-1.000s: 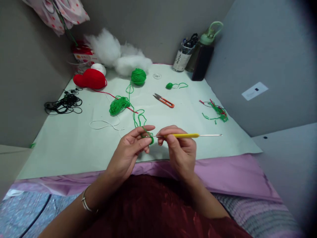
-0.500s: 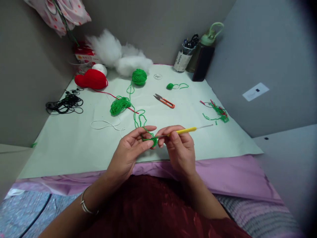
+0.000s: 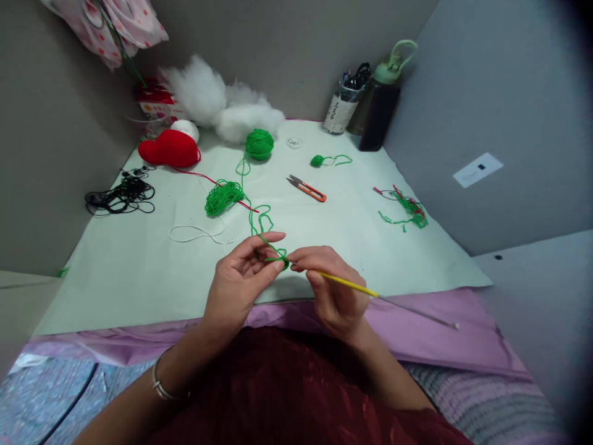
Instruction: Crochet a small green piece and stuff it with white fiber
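Over the near edge of the pale-green table (image 3: 139,278), a slim yellow-handled metal hook (image 3: 354,285) is clasped in the curled right hand (image 3: 338,290), its long axis slanting away leftward to the small green yarn piece (image 3: 286,265) pinched in the half-open left hand (image 3: 238,281) just beside.

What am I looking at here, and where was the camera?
There is no machine: these are a person's bare hands, seen by a camera worn on their head, looking forward and down. The left hand pinches a small green yarn piece. The right hand holds a hook with a yellow handle, one end pointing toward that piece. On the table lie a green yarn ball, red yarn, black cord and orange snips, with white stuffing at the back.
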